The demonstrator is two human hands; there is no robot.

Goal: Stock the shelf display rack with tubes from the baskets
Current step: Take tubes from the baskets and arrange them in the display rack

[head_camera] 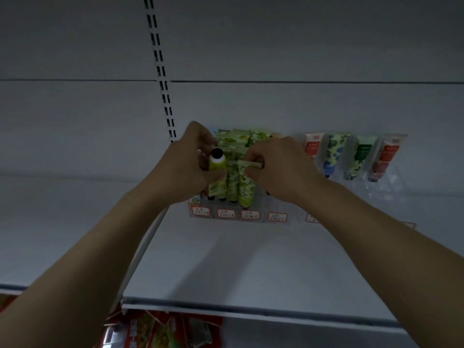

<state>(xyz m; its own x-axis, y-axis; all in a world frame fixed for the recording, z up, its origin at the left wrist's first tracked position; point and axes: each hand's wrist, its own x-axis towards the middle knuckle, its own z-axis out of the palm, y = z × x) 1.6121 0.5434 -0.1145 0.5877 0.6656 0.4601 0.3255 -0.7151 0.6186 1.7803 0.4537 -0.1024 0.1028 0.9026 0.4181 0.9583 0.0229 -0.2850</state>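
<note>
We see the left grip (185, 159) clenched round a black-capped tube (218, 163), its cap pointing toward us, at the left end of the display rack (276, 217), which stands at the back of the white shelf (251, 259). The right grip (273, 167) pinches the flat end of a racked tube (244, 189), green and standing cap-down among others like it. Further right, red, blue and green tubes (334, 154) lean in their own slots.

The right hand (278, 169) is hiding the display rack's (262, 207) middle slots. Price labels (226, 213) are blurring unreadably; red packets (160, 330) are running off the bottom edge.
</note>
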